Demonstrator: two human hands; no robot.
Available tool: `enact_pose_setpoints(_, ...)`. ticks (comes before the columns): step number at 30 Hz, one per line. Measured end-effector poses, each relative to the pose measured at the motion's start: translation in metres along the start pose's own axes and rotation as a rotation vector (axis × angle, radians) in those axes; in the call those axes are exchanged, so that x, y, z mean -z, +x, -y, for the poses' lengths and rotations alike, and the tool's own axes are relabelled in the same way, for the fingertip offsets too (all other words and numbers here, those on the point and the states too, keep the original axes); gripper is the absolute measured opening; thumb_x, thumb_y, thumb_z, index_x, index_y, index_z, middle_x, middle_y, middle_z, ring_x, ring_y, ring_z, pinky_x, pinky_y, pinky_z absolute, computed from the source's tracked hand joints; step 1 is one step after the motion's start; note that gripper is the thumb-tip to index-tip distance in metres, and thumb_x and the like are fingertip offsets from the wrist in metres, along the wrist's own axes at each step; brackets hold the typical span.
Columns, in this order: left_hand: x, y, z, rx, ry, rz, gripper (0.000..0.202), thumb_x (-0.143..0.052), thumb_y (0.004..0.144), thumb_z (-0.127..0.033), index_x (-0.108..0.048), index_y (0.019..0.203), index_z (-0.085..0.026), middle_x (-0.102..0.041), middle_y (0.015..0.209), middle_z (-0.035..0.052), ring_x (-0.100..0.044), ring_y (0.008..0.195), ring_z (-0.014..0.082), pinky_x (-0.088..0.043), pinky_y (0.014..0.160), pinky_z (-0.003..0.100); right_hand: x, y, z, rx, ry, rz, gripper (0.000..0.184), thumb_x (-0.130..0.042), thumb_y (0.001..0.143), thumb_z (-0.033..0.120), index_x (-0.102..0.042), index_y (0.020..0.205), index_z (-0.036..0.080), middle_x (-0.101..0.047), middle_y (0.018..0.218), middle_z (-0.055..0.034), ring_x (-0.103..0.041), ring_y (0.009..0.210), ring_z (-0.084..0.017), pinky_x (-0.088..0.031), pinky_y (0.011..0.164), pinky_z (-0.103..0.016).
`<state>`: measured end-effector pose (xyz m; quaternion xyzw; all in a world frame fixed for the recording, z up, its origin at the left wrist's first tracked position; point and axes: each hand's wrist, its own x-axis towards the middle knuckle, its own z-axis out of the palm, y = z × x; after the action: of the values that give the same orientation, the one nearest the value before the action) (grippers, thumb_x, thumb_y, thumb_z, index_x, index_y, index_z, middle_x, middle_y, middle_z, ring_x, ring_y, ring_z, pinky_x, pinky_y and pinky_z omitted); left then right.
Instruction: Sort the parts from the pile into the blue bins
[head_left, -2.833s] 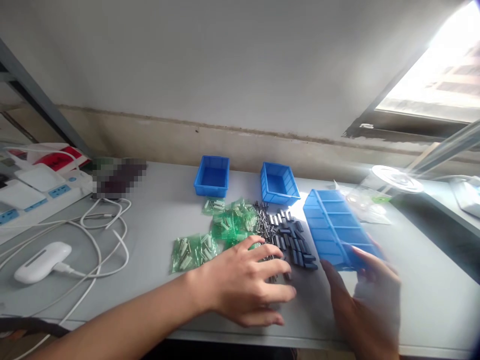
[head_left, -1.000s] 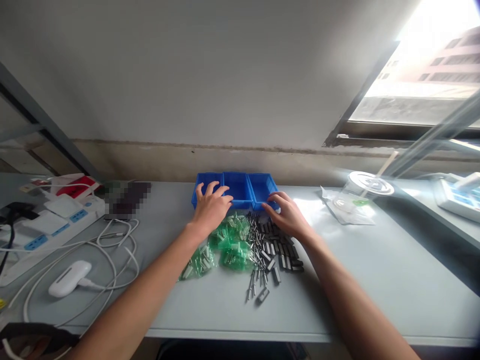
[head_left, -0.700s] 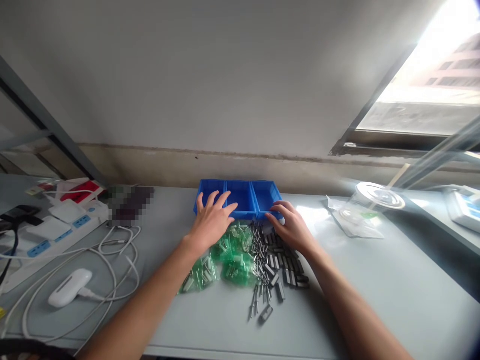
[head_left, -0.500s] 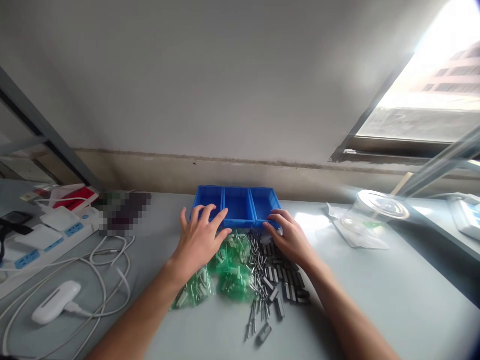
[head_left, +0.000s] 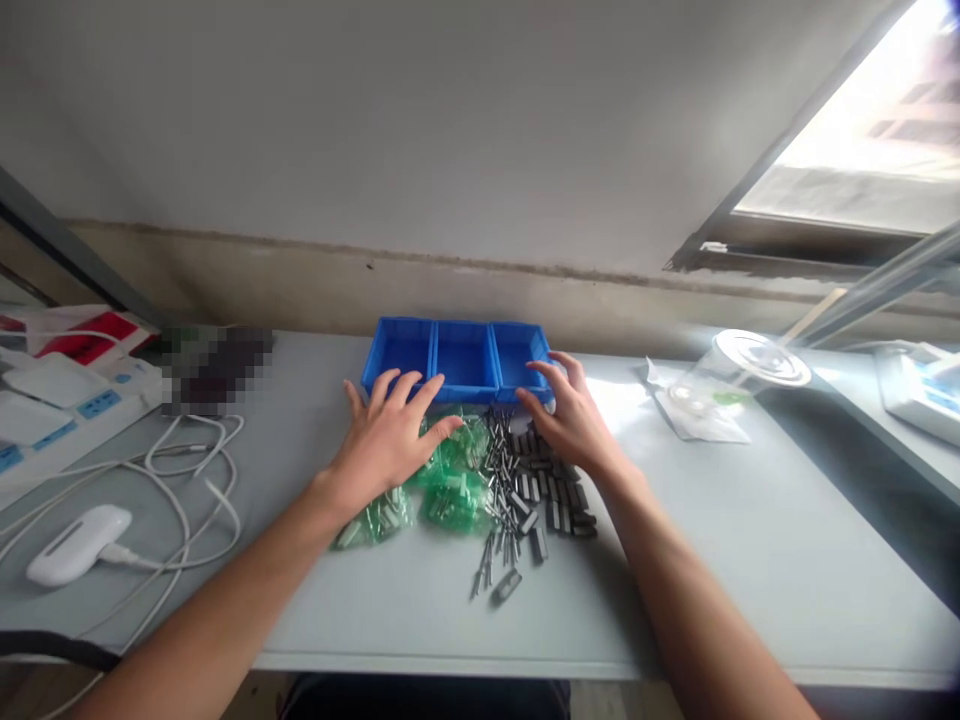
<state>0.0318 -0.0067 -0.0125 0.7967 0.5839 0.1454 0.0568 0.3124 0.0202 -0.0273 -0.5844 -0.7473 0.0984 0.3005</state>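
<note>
Head view: left hand [head_left: 386, 440] spread flat, empty, pressing green packets [head_left: 450, 485]; right hand [head_left: 570, 420] unclenched over dark bits [head_left: 551, 492], close by blue bins [head_left: 397, 323], butted together within easy reach.

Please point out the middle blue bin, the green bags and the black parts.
middle blue bin [head_left: 465, 358]: head view, bare floor.
green bags [head_left: 451, 491]: head view, pile's middle.
black parts [head_left: 551, 497]: head view, pile's middle.

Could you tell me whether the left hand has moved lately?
Yes: the left hand drew back from the blue bins toward the green packets.
</note>
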Motion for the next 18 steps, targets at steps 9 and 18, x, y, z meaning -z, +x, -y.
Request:
enact_pose_setpoints(9,0.013,-0.003,-0.007,-0.125,0.107,-0.168,0.060,-0.047,0.104,-0.061,-0.051,0.152,-0.026,-0.054,0.152,0.0161,-0.039,0.144,0.0421,-0.008,0.117,0.086,0.001,0.003,0.000,0.117,-0.030,-0.115,0.052,-0.059,0.099,0.055,-0.054,0.143,0.027,-0.042,0.154,-0.0172,-0.042,0.146,-0.037,-0.041,0.117,-0.063)
enact_pose_setpoints(18,0.011,-0.002,0.000,-0.121,0.061,-0.117,0.059,-0.046,0.104,-0.062,-0.053,0.151,-0.027,-0.050,0.155,0.0145,-0.038,0.144,0.0409,-0.008,0.119,0.084,0.050,-0.095,0.112,0.374,0.241,-0.061,0.040,-0.056,0.100,0.022,-0.057,0.138,0.033,-0.064,0.130,-0.0090,-0.066,0.116,-0.025,-0.058,0.096,-0.042)
